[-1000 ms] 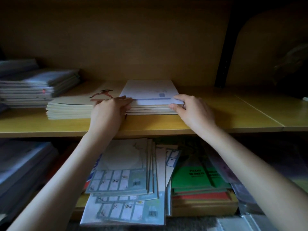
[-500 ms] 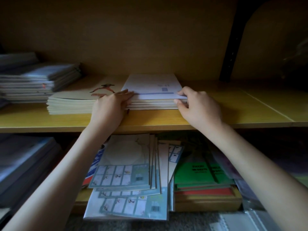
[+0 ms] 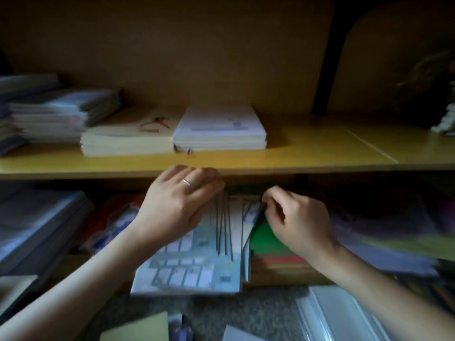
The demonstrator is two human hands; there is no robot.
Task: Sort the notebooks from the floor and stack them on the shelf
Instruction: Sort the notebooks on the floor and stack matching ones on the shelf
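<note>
**Operator:** Where the head view looks into the unit, what lies on the shelf (image 3: 307,153)?

**Technician:** 3 stacks, all lying flat. From left to right they are a grey-blue stack (image 3: 61,112), a cream stack (image 3: 128,139) and a white-covered stack (image 3: 219,129). The cream and white-covered stacks touch side by side, near the front edge. The grey-blue stack sits further back, against the cream stack's left corner.

**Operator:** Where are the remaining notebooks?

**Technician:** A fanned pile of notebooks (image 3: 197,262) lies in the compartment below the shelf, with its near edge over the carpeted floor (image 3: 221,313). The covers show a pale blue grid and barcodes. Green notebooks (image 3: 266,237) lie just beside it on the right, on a red-edged pile.

**Operator:** State of the hands?

**Technician:** They are apart, both below the shelf edge. The left hand (image 3: 179,205) rests palm down on the far end of the fanned pile, fingers nearly straight, with a ring (image 3: 186,182) on 1 finger. The right hand (image 3: 298,217) is at the pile's upper right corner with its fingers curled (the frame is motion-blurred). I cannot tell whether they pinch a cover or only touch it.

**Operator:** Anything else?

**Technician:** Clear plastic sleeves (image 3: 344,313) lie on the floor at lower right.
</note>
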